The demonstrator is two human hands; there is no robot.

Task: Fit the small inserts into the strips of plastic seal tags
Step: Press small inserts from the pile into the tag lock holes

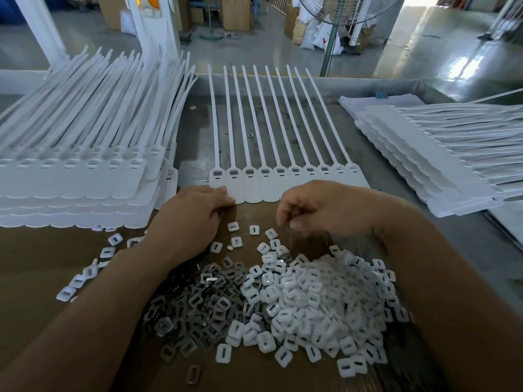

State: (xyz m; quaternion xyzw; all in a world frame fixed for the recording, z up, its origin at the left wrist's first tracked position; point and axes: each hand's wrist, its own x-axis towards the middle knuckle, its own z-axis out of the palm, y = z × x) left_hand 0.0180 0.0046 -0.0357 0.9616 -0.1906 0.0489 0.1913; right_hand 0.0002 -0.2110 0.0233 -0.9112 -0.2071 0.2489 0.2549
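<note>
Stack of tag strips [85, 176] at left. Left hand [192, 219] lies flat, fingers pressing the near-left corner of the centre strip [268, 176] on the table. Before it, metal inserts [195, 301] and white inserts [311, 301] heaped on cardboard. Right hand [328, 207] hovers above with fingers curled; contents cannot be determined.

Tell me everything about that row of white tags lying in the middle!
The row of tags is white plastic, ten joined side by side, lying flat on the grey table. Each has a rounded flap, a little pocket and a long thin tail pointing away. Most pockets look dark; the two rightmost look pale. The left hand touches its near left corner; the right hand hides its near right edge.
</note>
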